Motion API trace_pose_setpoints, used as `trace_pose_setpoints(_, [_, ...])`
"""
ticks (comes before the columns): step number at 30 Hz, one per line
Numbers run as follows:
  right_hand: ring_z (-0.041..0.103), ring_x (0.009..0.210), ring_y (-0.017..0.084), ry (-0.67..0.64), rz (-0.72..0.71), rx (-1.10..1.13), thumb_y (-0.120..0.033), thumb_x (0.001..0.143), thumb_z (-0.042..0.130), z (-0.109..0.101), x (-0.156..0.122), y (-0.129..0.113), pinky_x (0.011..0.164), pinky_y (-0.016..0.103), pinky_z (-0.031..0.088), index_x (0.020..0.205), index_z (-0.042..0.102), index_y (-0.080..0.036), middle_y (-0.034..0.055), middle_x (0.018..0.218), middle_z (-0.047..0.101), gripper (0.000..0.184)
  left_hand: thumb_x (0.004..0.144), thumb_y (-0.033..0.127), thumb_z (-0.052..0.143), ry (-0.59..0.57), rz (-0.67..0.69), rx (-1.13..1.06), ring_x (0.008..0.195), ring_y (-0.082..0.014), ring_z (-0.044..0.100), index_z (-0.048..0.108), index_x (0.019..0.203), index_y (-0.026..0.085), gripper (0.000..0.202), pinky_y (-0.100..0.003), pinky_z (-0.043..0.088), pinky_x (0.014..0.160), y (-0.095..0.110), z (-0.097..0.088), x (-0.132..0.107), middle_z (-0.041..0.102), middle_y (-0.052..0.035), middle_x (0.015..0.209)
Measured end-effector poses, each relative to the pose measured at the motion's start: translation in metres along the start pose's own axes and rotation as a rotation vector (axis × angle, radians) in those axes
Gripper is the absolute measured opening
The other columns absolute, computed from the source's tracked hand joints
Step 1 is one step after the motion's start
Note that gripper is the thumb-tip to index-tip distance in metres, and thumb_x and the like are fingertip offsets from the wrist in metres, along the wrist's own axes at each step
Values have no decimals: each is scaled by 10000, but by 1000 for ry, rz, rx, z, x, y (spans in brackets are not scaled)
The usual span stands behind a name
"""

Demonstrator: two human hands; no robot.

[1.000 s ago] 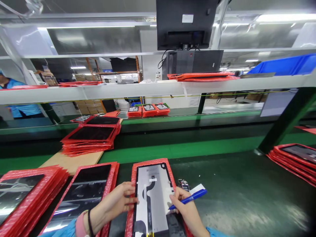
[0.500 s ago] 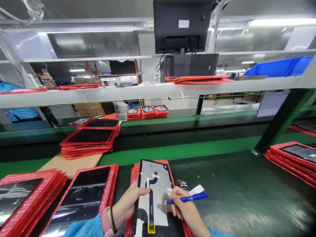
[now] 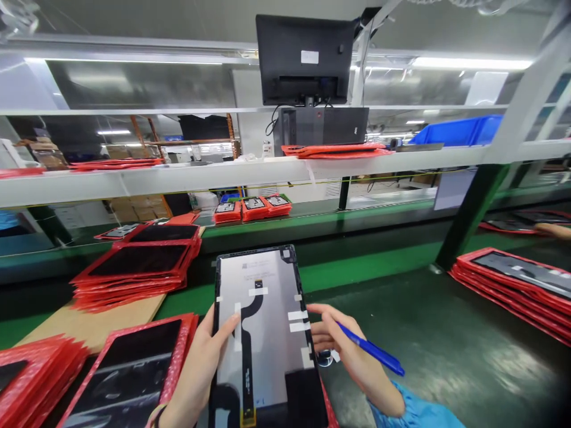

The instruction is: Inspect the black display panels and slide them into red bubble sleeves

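A flat display panel (image 3: 267, 333) is raised off the bench, its grey back towards me, with white tape strips and a black flex cable on it. My left hand (image 3: 203, 362) grips its left edge, thumb lying on the back. My right hand (image 3: 345, 351) touches the right edge with its fingers and pinches a blue pen (image 3: 372, 351) that points down to the right. Under the panel, a bit of red bubble wrap (image 3: 328, 410) shows.
Stacks of red bubble-wrapped panels lie at the near left (image 3: 129, 374), further left on cardboard (image 3: 134, 267) and at the right (image 3: 513, 282). A green conveyor (image 3: 357, 267) runs across. A white shelf (image 3: 223, 175) carries a monitor (image 3: 303, 56) and a blue bin (image 3: 459, 131). Another person's hand (image 3: 551, 230) shows far right.
The panel has been lifted from its red wrap and tilted up towards me. My left hand slid lower on its edge. The pen swung from pointing at the panel to pointing away.
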State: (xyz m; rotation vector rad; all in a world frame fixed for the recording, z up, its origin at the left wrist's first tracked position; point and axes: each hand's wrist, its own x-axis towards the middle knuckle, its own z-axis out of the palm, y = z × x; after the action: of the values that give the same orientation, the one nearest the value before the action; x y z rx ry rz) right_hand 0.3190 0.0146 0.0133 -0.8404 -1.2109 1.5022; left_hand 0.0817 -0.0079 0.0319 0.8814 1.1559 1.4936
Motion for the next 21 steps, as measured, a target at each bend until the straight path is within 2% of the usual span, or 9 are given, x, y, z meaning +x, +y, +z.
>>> trace_pose_setpoints(3, [633,609,151,-78,-68,-52,-559,821,614,15,-3,-14,594,255,504,991,697,-176,32,686,689,428,745,399,742,-1,12,-15,1163,-231,588,430,1379,228,726,-252,521,886,12,5,-3,634,-52,1277])
trace_pose_setpoints(6, [522,560,132,27,-203,-209,-451,763,692,25,-4,-27,541,242,444,907,718,-186,-17,607,575,302,734,398,751,16,13,6,1113,-230,622,437,1380,261,731,-223,554,795,21,10,-7,654,-37,1248])
trace_pose_setpoints(8, [431,537,113,63,-267,-336,-352,761,674,29,-1,-34,507,228,381,800,703,-183,-42,567,474,176,720,397,763,32,2,6,1092,-235,635,441,1378,289,740,-221,565,761,25,13,-11,668,-26,1224])
trace_pose_setpoints(11, [336,522,100,62,-303,-430,-287,798,587,32,5,-34,488,226,309,684,646,-181,-54,554,381,166,693,388,784,49,12,-8,1081,-240,642,473,1358,304,739,-240,555,820,27,16,-13,675,-16,1214])
trace_pose_setpoints(14, [440,572,132,129,-249,-362,-355,799,621,31,8,-22,541,248,383,740,684,-192,-14,625,519,185,653,334,811,70,12,-49,1070,-238,648,531,1317,298,721,-245,523,898,31,19,-14,669,-3,1228])
trace_pose_setpoints(16, [574,765,199,197,-184,-225,-408,749,703,28,7,-14,674,292,467,894,725,-209,49,868,660,247,638,324,815,99,-12,-63,1066,-240,651,548,1306,298,719,-230,533,871,34,21,-14,673,0,1222])
trace_pose_setpoints(18, [597,916,241,214,-137,-82,-417,713,752,25,4,-8,781,341,480,1039,716,-231,75,1066,672,377,656,355,800,129,-39,-66,1069,-242,650,542,1314,304,708,-217,552,815,37,22,-13,686,-1,1198])
trace_pose_setpoints(19, [600,894,234,193,-125,-22,-400,710,758,23,2,-8,786,352,476,1073,709,-238,69,1041,682,400,671,370,789,136,-48,-67,1078,-241,646,536,1320,304,700,-209,558,791,37,21,-12,693,-3,1185])
trace_pose_setpoints(21, [579,729,189,108,-112,60,-354,711,755,23,-2,-9,727,346,465,1068,713,-239,30,829,687,378,688,377,778,135,-53,-70,1096,-233,636,526,1328,295,693,-183,559,759,36,19,-10,700,-2,1169])
